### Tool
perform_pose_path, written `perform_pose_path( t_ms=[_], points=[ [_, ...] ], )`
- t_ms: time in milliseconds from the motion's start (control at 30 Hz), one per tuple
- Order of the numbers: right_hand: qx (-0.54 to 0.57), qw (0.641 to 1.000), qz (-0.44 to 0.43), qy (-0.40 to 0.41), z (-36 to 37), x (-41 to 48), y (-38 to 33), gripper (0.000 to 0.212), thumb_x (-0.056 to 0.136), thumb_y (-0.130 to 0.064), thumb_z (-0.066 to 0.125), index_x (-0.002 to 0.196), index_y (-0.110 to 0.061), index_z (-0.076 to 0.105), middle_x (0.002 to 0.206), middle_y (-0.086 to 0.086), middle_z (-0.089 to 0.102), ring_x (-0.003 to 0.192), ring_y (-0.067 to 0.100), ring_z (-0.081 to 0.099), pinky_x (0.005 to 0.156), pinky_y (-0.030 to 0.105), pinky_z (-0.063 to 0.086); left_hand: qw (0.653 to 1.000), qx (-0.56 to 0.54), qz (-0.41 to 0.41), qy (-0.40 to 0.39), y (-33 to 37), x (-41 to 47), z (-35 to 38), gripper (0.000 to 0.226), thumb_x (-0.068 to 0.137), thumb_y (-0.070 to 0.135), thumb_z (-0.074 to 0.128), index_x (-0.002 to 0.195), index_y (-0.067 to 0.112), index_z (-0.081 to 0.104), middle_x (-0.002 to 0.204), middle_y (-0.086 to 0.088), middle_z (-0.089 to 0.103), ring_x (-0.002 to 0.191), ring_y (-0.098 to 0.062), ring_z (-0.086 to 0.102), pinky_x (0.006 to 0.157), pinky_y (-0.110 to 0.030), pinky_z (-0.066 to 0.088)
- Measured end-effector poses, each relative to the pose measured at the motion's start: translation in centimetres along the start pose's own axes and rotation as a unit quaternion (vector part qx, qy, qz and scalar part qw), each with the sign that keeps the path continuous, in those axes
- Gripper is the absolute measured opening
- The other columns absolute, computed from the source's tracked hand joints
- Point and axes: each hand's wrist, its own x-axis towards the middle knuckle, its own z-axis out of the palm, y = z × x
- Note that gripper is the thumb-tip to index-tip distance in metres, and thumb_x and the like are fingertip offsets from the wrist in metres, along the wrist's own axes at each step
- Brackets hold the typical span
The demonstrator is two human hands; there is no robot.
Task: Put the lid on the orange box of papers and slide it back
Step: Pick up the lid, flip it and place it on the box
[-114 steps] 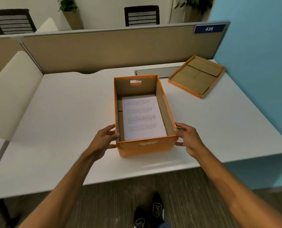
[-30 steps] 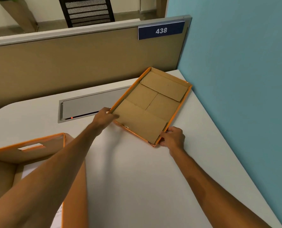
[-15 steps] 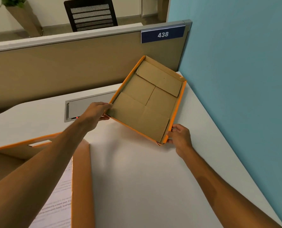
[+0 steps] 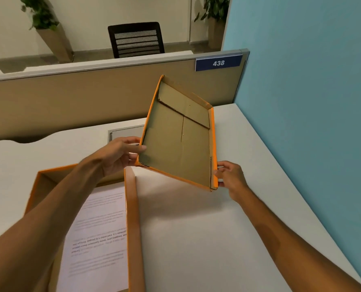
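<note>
Corrugated cardboard, orange outside and raw brown inside, makes the lid [image 4: 176,148] light and stiff, though its shallow rims likely flex. Left hand [image 4: 120,155] and right hand [image 4: 230,177] pinch opposite rims, holding it tilted above the bench [image 4: 249,144], beside the open orange box [image 4: 133,218] of papers [image 4: 99,232].

Behind the white table [image 4: 217,239] stands a tan partition [image 4: 70,102], a black chair [image 4: 136,40] beyond it, a blue wall [image 4: 312,81] beside it.
</note>
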Motion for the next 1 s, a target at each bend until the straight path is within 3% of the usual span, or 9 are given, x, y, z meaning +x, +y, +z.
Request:
perform_pose_path(
  t_ms=[133, 200, 267, 333, 433, 567, 700, 867, 1000],
  points=[
    [-0.075, 0.994, -0.047, 0.065, 1.0, -2.9, -1.1, 0.020, 0.089, -0.006, 0.065, 0.107, -0.013, 0.071, 0.100, 0.008, 0.073, 0.094, 0.031, 0.071, 0.078, 0.043, 0.061, 0.999, -0.043, 0.017, 0.023, -0.9, -4.3, 0.1, 0.042, 0.079, 0.008, 0.071, 0.120, 0.001, 0.063, 0.117, -0.017, 0.073, 0.095, -0.029, 0.074, 0.072, -0.033, 0.061],
    [-0.157, 0.972, -0.126, 0.122, 1.7, -5.0, -1.7, 0.024, 0.091, -0.010, 0.065, 0.114, -0.013, 0.069, 0.105, 0.005, 0.071, 0.100, 0.025, 0.068, 0.081, 0.035, 0.057, 0.996, -0.074, 0.025, 0.035, -1.3, -6.7, -0.1, 0.047, 0.080, 0.006, 0.070, 0.125, 0.000, 0.058, 0.114, -0.016, 0.074, 0.099, -0.032, 0.073, 0.072, -0.034, 0.061],
    [-0.198, 0.938, -0.236, 0.158, 2.7, -7.9, -2.5, 0.026, 0.093, -0.012, 0.065, 0.119, -0.010, 0.066, 0.114, 0.007, 0.068, 0.104, 0.022, 0.065, 0.085, 0.034, 0.056, 0.994, -0.094, 0.039, 0.047, -1.8, -9.1, -0.4, 0.043, 0.084, 0.002, 0.067, 0.126, 0.000, 0.054, 0.095, -0.008, 0.078, 0.082, -0.025, 0.076, 0.065, -0.029, 0.060],
    [-0.213, 0.901, -0.350, 0.142, 4.3, -11.2, -3.2, 0.028, 0.093, -0.017, 0.065, 0.120, -0.010, 0.065, 0.117, 0.007, 0.067, 0.106, 0.021, 0.062, 0.088, 0.036, 0.056, 0.991, -0.103, 0.056, 0.059, -2.3, -11.4, -0.8, 0.043, 0.086, 0.003, 0.067, 0.126, -0.001, 0.053, 0.084, -0.006, 0.075, 0.071, -0.018, 0.071, 0.064, -0.026, 0.058],
    [-0.277, 0.840, -0.464, 0.057, 7.3, -16.1, -3.7, 0.042, 0.089, -0.036, 0.067, 0.123, -0.011, 0.064, 0.121, 0.007, 0.064, 0.113, 0.019, 0.058, 0.094, 0.030, 0.052, 0.984, -0.133, 0.087, 0.080, -2.8, -14.5, -1.4, 0.041, 0.078, 0.008, 0.074, 0.115, 0.000, 0.058, 0.102, -0.019, 0.059, 0.090, -0.036, 0.060, 0.088, -0.036, 0.054],
    [-0.342, 0.765, -0.544, 0.040, 12.0, -20.3, -3.6, 0.049, 0.082, -0.032, 0.077, 0.124, -0.010, 0.064, 0.121, 0.009, 0.064, 0.113, 0.024, 0.059, 0.095, 0.034, 0.052, 0.973, -0.163, 0.134, 0.095, -3.1, -18.5, -1.6, 0.031, 0.076, 0.011, 0.078, 0.103, 0.003, 0.063, 0.081, -0.011, 0.068, 0.075, -0.024, 0.071, 0.071, -0.030, 0.057],
    [-0.295, 0.773, -0.558, 0.069, 15.6, -23.0, -4.5, 0.042, 0.083, -0.023, 0.077, 0.120, -0.006, 0.067, 0.117, 0.012, 0.068, 0.109, 0.029, 0.062, 0.092, 0.037, 0.051, 0.962, -0.173, 0.169, 0.125, -3.1, -22.2, -1.5, 0.038, 0.076, 0.015, 0.081, 0.107, -0.001, 0.064, 0.077, -0.008, 0.074, 0.075, -0.025, 0.075, 0.068, -0.033, 0.060],
    [-0.212, 0.795, -0.561, 0.096, 18.1, -26.4, -5.7, 0.039, 0.092, -0.038, 0.062, 0.105, -0.003, 0.071, 0.104, 0.014, 0.072, 0.099, 0.030, 0.067, 0.086, 0.039, 0.052, 0.955, -0.163, 0.188, 0.162, -2.4, -26.4, -0.7, 0.037, 0.081, 0.018, 0.078, 0.110, 0.000, 0.064, 0.080, -0.009, 0.075, 0.076, -0.026, 0.076, 0.066, -0.035, 0.061],
    [-0.165, 0.803, -0.563, 0.107, 19.0, -27.7, -6.0, 0.023, 0.081, -0.011, 0.080, 0.101, -0.002, 0.072, 0.101, 0.015, 0.074, 0.097, 0.031, 0.069, 0.088, 0.044, 0.056, 0.947, -0.104, 0.219, 0.210, -1.7, -28.2, 0.1, 0.042, 0.082, 0.027, 0.077, 0.113, 0.002, 0.063, 0.091, -0.013, 0.074, 0.079, -0.026, 0.077, 0.067, -0.034, 0.061]
  ],
)
